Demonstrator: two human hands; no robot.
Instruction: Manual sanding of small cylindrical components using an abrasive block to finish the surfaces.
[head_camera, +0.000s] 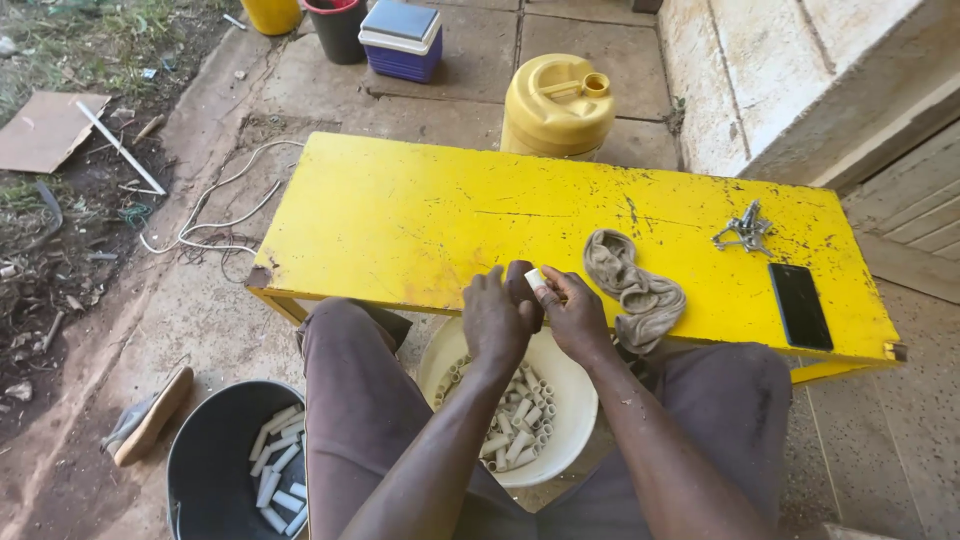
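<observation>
My left hand and my right hand meet over the near edge of a yellow table. Together they grip a short white tube piece, its end showing between the fingers. Directly beneath my hands, between my knees, sits a white bowl holding several more short white tube pieces. A crumpled grey-brown rag lies on the table just right of my right hand.
A dark bucket with several white tube pieces stands by my left knee. A black phone and a metal tangle lie on the table's right end. A yellow jerrycan, blue-and-white box and white cable are beyond.
</observation>
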